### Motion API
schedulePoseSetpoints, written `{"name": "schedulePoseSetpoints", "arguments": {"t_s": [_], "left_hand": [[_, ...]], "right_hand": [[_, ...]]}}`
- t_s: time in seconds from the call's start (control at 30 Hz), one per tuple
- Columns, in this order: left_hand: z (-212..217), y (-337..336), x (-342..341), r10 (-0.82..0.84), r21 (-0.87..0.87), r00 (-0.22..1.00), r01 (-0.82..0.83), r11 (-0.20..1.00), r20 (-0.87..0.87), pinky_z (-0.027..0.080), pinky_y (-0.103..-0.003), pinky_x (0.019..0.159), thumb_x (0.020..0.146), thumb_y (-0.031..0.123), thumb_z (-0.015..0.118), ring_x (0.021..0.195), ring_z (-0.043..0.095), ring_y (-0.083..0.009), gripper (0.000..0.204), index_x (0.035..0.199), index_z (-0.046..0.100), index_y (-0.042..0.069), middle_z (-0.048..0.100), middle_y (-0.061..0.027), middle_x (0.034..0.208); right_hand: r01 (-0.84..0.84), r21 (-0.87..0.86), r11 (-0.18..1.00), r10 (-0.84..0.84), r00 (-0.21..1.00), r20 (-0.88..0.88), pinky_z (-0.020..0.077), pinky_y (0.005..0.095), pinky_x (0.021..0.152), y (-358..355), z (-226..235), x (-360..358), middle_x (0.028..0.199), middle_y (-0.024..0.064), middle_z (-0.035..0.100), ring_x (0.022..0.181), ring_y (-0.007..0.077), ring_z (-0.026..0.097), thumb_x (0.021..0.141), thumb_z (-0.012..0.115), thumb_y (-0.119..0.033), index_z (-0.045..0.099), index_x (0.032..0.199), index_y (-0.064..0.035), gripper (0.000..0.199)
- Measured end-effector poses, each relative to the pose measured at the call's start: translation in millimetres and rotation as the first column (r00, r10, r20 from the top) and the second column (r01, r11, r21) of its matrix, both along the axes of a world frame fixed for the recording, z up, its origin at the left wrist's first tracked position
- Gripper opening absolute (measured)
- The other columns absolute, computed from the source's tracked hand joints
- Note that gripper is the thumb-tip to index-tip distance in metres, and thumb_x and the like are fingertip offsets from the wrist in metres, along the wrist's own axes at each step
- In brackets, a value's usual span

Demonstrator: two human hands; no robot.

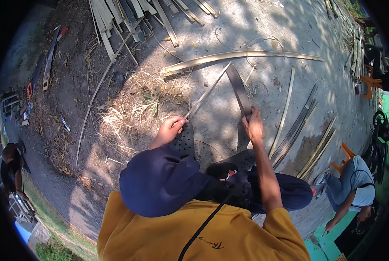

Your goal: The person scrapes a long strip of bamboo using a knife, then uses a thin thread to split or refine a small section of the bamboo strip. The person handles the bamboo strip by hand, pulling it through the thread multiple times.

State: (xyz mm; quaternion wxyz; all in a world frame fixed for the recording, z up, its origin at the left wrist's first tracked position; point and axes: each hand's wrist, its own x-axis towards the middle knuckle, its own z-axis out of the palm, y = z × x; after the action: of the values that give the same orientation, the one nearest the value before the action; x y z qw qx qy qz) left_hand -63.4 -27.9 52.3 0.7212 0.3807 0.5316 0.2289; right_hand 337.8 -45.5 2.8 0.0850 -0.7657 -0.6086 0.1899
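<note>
My left hand (171, 127) pinches the near end of a thin bamboo strip (207, 91) that slants up and to the right over the concrete. My right hand (253, 125) grips the handle of a long dark knife (239, 88); its blade points away from me, with the tip close to the strip's far end. Both hands are held out in front of my navy cap and yellow shirt. Black perforated sandals (186, 140) show below the hands.
A long split bamboo piece (242, 55) lies across the ground beyond the knife. Thin strips (292, 130) lie to the right, and slats (129, 19) are piled at the top. Dry grass (138, 106) lies left. A bent-over person in grey (353, 182) stands near an orange stool (344, 153).
</note>
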Motion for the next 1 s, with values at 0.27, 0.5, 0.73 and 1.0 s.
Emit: {"name": "schedulePoseSetpoints", "arguments": {"t_s": [0.27,0.5,0.73,1.0], "left_hand": [[-13.3,-3.6,4.9,0.066,0.053,0.997,-0.064,0.997,-0.042,0.039,-0.024,0.063,0.106,0.015,0.059,0.066,0.046,-0.0045,0.021,0.112,0.072,0.0,0.053,0.0039,0.07],[-26.2,-5.9,6.2,-0.018,0.105,0.994,0.03,0.994,-0.11,0.037,-0.022,0.059,0.108,0.015,0.058,0.064,0.047,-0.0039,0.02,0.112,0.07,0.0,0.056,0.0036,0.072],[-49.9,-16.1,9.6,-0.044,0.055,0.988,0.053,0.997,-0.15,0.043,-0.024,0.065,0.108,0.024,0.056,0.067,0.052,-0.0067,0.025,0.101,0.071,0.006,0.059,0.0011,0.076],[-32.5,-8.0,28.9,-0.018,-0.181,1.0,0.016,0.983,-0.007,0.035,-0.021,0.046,0.112,0.032,0.05,0.052,0.043,-0.0039,0.031,0.099,0.064,0.007,0.048,0.0038,0.07]], "right_hand": [[0.202,-0.25,0.947,-0.294,0.861,-0.416,0.0489,0.0415,0.059,28.6,74.2,-9.8,0.07,0.0085,0.061,0.058,0.0264,0.059,0.095,0.058,-0.028,0.034,0.154,-0.0053,0.068],[0.217,-0.227,0.949,-0.313,0.706,-0.635,0.0431,0.035,0.053,29.2,91.0,-27.1,0.066,0.0034,0.055,0.054,0.0141,0.051,0.107,0.052,-0.041,0.042,0.152,-0.0077,0.057],[-0.129,-0.161,0.979,0.074,0.947,-0.312,0.0486,0.0503,0.066,9.0,77.3,-65.3,0.071,0.018,0.068,0.07,0.042,0.068,0.104,0.056,-0.044,0.047,0.146,-0.0121,0.054],[-0.311,-0.212,0.926,0.258,0.934,-0.246,0.0562,0.0525,0.068,-21.6,57.5,-90.7,0.077,0.0197,0.071,0.074,0.0439,0.071,0.101,0.06,-0.052,0.047,0.144,-0.0103,0.061]]}}
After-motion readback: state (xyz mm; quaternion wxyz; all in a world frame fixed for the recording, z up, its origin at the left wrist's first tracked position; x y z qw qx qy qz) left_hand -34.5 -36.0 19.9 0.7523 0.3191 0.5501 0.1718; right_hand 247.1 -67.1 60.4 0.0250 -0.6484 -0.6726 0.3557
